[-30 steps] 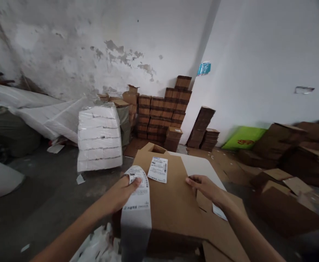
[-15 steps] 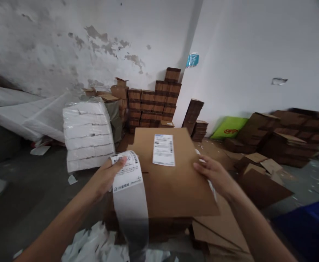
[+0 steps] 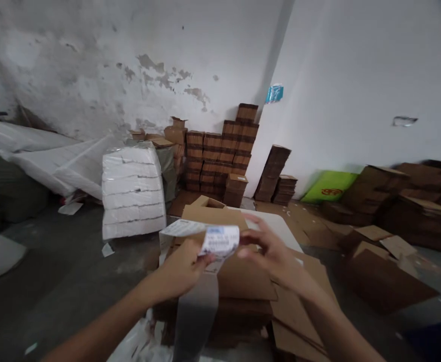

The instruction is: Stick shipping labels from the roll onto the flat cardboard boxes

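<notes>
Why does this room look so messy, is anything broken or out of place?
Yes. Flattened cardboard boxes lie scattered across the floor on the right instead of stacked like the neat piles by the wall. Paint is peeling off the back wall. White paper scraps litter the grey floor. The left hand and right hand hold a curled label strip.
</notes>
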Available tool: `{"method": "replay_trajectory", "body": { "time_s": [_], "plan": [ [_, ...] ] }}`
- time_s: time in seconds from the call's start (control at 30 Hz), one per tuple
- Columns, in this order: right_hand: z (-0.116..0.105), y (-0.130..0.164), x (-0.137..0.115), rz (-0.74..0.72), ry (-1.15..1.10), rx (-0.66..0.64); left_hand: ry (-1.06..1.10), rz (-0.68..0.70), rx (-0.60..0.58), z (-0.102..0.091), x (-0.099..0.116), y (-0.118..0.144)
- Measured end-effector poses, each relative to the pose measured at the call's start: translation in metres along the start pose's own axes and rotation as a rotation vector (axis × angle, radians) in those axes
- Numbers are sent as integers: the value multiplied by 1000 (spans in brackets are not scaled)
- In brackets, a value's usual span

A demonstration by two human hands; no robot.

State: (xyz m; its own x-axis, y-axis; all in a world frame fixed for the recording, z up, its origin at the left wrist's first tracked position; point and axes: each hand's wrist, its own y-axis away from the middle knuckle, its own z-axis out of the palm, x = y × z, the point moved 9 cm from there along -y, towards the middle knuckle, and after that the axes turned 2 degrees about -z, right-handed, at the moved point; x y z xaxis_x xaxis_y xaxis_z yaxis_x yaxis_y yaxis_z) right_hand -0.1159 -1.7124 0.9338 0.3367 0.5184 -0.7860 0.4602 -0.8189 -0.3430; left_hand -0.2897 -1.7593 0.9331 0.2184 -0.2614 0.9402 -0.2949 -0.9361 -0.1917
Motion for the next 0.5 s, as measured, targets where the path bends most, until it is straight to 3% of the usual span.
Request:
{"method": "replay_trajectory", "body": {
  "time_s": [0.07, 0.13, 0.17, 0.27, 0.33, 0.43, 0.5],
  "plan": [
    [32, -19, -48, -103, 22, -17, 70, -44, -82, 11, -1, 4],
    [44, -23, -63, -137, 99, 58, 412, -244, -104, 15, -13, 10],
    [50, -22, -64, -158, 139, 66, 612, -368, -43, 13, -21, 14],
    [72, -14, -75, -300, 228, -50, 987, -617, 361, -10, -54, 25],
    [73, -14, -88, -386, 210, -120, 995, -616, 621, -42, -76, 31],
    [36, -39, -89, -343, 3, 5, 949, -491, 947, -100, -111, 48],
    [8, -66, -62, -227, -31, 185, 919, -455, 1055, -126, -128, 62]
  ]
}}
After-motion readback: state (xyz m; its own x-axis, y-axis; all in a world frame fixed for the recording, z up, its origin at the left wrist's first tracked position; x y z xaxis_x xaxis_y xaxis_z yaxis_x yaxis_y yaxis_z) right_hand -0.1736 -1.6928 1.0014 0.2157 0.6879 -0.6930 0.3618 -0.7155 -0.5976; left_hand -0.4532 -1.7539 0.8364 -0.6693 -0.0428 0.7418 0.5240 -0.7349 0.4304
